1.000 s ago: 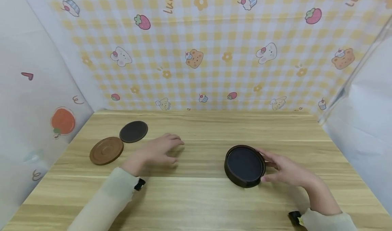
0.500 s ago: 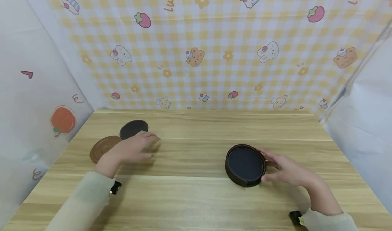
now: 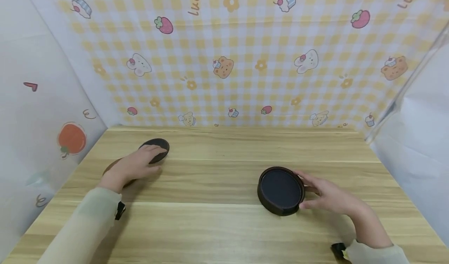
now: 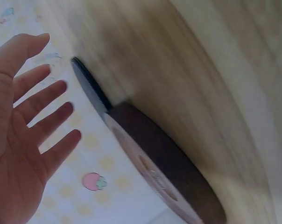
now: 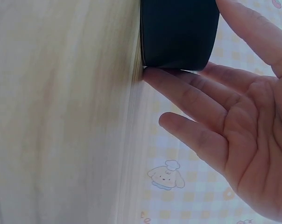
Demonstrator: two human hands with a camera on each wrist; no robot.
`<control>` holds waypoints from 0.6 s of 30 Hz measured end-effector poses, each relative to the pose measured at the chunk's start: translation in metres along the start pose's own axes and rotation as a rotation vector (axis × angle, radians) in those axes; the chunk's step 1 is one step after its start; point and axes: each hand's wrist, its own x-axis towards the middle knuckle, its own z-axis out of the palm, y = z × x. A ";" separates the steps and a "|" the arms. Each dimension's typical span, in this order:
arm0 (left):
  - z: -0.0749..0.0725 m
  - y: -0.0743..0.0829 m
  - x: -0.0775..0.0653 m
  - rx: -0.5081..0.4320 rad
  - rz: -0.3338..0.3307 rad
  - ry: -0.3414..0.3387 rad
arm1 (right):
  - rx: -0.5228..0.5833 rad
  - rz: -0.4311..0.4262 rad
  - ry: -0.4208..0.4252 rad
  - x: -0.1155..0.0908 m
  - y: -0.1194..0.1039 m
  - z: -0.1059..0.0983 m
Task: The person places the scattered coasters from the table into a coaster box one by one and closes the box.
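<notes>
My left hand [image 3: 135,166] hovers over the left side of the table with fingers spread and nothing held. Beneath it, partly covered in the head view, lie a round brown coaster [image 4: 164,158] and a thin black round coaster [image 3: 158,143]. The left wrist view has the palm [image 4: 19,135] apart from both discs. On the right, a round black coaster holder [image 3: 261,196] stands with a dark coaster [image 3: 280,188] inside its rim. My right hand [image 3: 329,194] holds the holder's right side between thumb and fingers; in the right wrist view several fingertips meet its wall [image 5: 178,35].
A wood-grain table [image 3: 217,233] spans the front. Behind it rises a yellow checked cloth [image 3: 242,92] with cartoon prints. White panels [image 3: 35,120] stand at the left and right sides.
My left hand has moved left from mid-table and now overlaps the brown coaster and the black coaster. The right hand and the coaster holder have stayed in place.
</notes>
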 end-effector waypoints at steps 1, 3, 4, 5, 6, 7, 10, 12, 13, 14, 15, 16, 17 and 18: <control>0.000 -0.003 0.001 0.002 -0.009 0.005 | 0.001 0.001 0.001 0.000 0.000 0.000; 0.000 -0.008 0.004 0.010 -0.027 0.010 | 0.004 0.007 0.001 0.000 0.000 0.000; -0.001 -0.009 0.004 0.015 -0.029 0.012 | 0.006 0.008 0.000 0.000 0.000 0.000; -0.001 -0.011 0.005 0.020 -0.030 0.012 | 0.009 0.009 0.001 0.000 0.001 0.000; -0.002 -0.013 0.006 0.024 -0.034 0.011 | 0.011 0.009 0.003 0.000 0.001 0.000; -0.002 -0.016 0.006 0.026 -0.036 0.011 | 0.018 0.009 0.003 0.000 0.001 0.000; -0.003 -0.022 0.008 0.012 -0.043 0.008 | 0.028 0.005 0.003 0.000 0.002 0.001; -0.004 -0.028 0.009 -0.009 -0.066 -0.004 | 0.032 0.005 0.001 0.000 0.002 0.001; -0.005 -0.031 0.009 -0.018 -0.079 -0.014 | 0.032 0.005 0.002 0.000 0.002 0.001; -0.005 -0.033 0.010 -0.026 -0.093 -0.027 | 0.031 0.006 0.003 0.000 0.002 0.001; -0.005 -0.036 0.010 -0.034 -0.106 -0.039 | 0.030 0.006 0.004 0.000 0.003 0.002; -0.005 -0.038 0.011 -0.040 -0.119 -0.050 | 0.028 0.008 0.006 0.000 0.002 0.001; -0.005 -0.040 0.012 -0.049 -0.135 -0.060 | 0.024 0.008 0.009 0.000 0.002 0.001; -0.005 -0.042 0.012 -0.057 -0.147 -0.069 | 0.021 0.008 0.011 0.000 0.002 0.001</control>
